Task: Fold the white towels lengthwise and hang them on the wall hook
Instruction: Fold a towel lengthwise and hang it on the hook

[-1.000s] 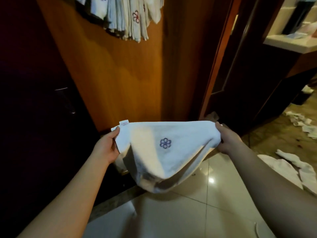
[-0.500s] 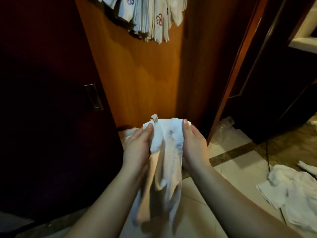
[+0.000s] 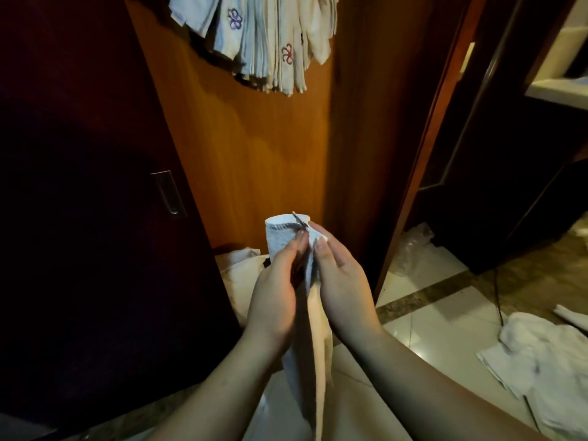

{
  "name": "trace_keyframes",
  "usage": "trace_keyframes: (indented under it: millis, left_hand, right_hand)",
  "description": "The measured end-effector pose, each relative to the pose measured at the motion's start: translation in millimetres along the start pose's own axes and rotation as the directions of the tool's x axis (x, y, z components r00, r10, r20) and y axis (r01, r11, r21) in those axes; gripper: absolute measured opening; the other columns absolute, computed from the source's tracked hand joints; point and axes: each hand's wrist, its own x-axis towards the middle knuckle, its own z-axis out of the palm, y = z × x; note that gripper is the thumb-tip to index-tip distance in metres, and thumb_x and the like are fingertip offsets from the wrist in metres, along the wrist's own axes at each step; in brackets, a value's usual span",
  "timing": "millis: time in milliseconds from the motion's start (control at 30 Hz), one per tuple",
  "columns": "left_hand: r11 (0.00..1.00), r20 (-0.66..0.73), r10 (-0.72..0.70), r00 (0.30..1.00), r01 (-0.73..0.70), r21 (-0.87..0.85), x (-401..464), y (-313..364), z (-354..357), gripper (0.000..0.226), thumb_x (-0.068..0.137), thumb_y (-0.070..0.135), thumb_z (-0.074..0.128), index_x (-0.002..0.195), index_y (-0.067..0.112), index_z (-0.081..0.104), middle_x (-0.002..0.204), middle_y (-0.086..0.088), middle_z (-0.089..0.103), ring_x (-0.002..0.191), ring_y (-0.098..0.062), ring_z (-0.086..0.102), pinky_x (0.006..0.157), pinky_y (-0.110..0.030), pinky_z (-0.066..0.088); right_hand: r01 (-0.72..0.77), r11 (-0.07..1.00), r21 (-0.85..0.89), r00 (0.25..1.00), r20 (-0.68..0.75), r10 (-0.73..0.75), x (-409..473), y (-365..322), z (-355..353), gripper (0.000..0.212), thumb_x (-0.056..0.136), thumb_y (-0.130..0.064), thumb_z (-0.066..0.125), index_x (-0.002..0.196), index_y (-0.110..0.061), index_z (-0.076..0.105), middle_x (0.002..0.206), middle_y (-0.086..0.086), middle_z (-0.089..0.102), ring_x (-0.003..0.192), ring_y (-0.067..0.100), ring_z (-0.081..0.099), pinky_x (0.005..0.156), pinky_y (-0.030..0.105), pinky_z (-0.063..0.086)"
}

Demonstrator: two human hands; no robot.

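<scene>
While pinched between left hand (image 3: 276,292) and right hand (image 3: 342,286), folded white terry towel (image 3: 313,361) looks bunched. Could unfold reaching up if either pinch loosens.

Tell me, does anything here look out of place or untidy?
Yes. Crumpled white towels lie loose on the glossy tiled floor at the right, not hung with the white embroidered towels on the wooden wall; another pale cloth heap sits against the wall's base.
</scene>
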Motion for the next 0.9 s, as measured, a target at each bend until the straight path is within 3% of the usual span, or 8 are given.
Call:
trace_keyframes:
  millis: [200,333,400,467,567,700,767,900]
  left_hand:
    - [0.988,0.091,0.015,0.996,-0.001,-0.153,1,1,16,0.044,0.107,0.024,0.026,0.127,0.011,0.063,0.118,-0.005,0.073,0.114,-0.008,0.066,0.091,-0.018,0.054]
    - [0.979,0.180,0.040,0.983,-0.002,-0.205,10,5,16,0.043,0.106,0.024,0.028,0.126,0.011,0.063,0.127,-0.002,0.069,0.127,-0.009,0.057,0.114,-0.033,0.036]
    - [0.990,0.183,0.143,0.973,-0.139,-0.036,18,6,10,0.033,0.100,0.025,0.043,0.117,0.018,0.070,0.125,0.003,0.070,0.126,-0.007,0.058,0.112,-0.034,0.037]
    - [0.876,0.103,0.373,0.922,-0.387,0.290,31,3,-3,0.024,0.097,0.013,0.054,0.107,0.024,0.073,0.117,0.008,0.072,0.117,-0.006,0.062,0.103,-0.032,0.044]
    - [0.507,0.142,0.629,0.765,-0.541,0.671,49,4,-29,0.029,0.088,0.029,0.064,0.117,0.031,0.062,0.116,0.016,0.057,0.114,-0.007,0.049,0.100,-0.035,0.043]
    - [0.413,0.362,0.266,0.894,-0.445,0.795,66,14,-56,0.051,0.075,0.065,0.060,0.122,0.048,0.051,0.121,0.030,0.043,0.124,-0.007,0.033,0.105,-0.035,0.030]
    - [0.243,0.408,0.069,0.910,-0.412,0.878,72,22,-63,0.039,0.078,0.063,0.066,0.109,0.039,0.065,0.106,0.019,0.047,0.112,-0.004,0.032,0.104,-0.035,0.030]
    - [0.091,0.466,0.164,0.869,-0.484,0.870,77,53,-80,0.060,0.071,0.070,0.046,0.088,0.021,0.075,0.077,0.021,0.048,0.085,-0.002,0.035,0.087,-0.034,0.029]
  right_hand:
    - [0.069,0.998,0.010,0.997,0.039,-0.070,6,-5,-21,0.037,0.101,-0.031,0.050,0.138,-0.033,0.053,0.112,-0.032,0.062,0.108,-0.020,0.055,0.081,-0.002,0.041]
    - [0.088,0.996,-0.011,0.996,-0.026,-0.088,19,-5,-38,0.028,0.103,-0.033,0.046,0.126,-0.037,0.061,0.112,-0.020,0.070,0.107,-0.008,0.062,0.085,0.007,0.048]
    - [0.097,0.995,-0.017,0.994,-0.040,-0.097,28,-5,-47,0.025,0.104,-0.033,0.045,0.120,-0.036,0.064,0.107,-0.015,0.072,0.101,0.000,0.067,0.082,0.016,0.053]
    - [0.140,0.989,-0.047,0.987,-0.068,-0.143,35,-8,-56,0.024,0.104,-0.033,0.046,0.115,-0.033,0.067,0.107,-0.013,0.073,0.101,0.003,0.067,0.083,0.018,0.051]
    - [0.163,0.984,-0.074,0.984,-0.065,-0.168,41,-13,-69,0.022,0.103,-0.033,0.047,0.109,-0.033,0.068,0.103,-0.018,0.072,0.096,-0.001,0.066,0.078,0.014,0.049]
    - [0.177,0.981,-0.081,0.983,-0.024,-0.180,44,-13,-78,0.021,0.100,-0.042,0.049,0.104,-0.036,0.069,0.103,-0.010,0.073,0.094,0.008,0.068,0.081,0.028,0.054]
    - [0.177,0.981,-0.082,0.984,-0.008,-0.178,46,-12,-83,0.020,0.099,-0.042,0.050,0.101,-0.036,0.069,0.101,-0.009,0.073,0.091,0.009,0.068,0.079,0.030,0.053]
    - [0.190,0.964,-0.185,0.979,-0.040,-0.201,50,-7,-102,0.020,0.096,-0.049,0.049,0.096,-0.041,0.068,0.092,-0.020,0.069,0.086,-0.001,0.062,0.078,0.027,0.047]
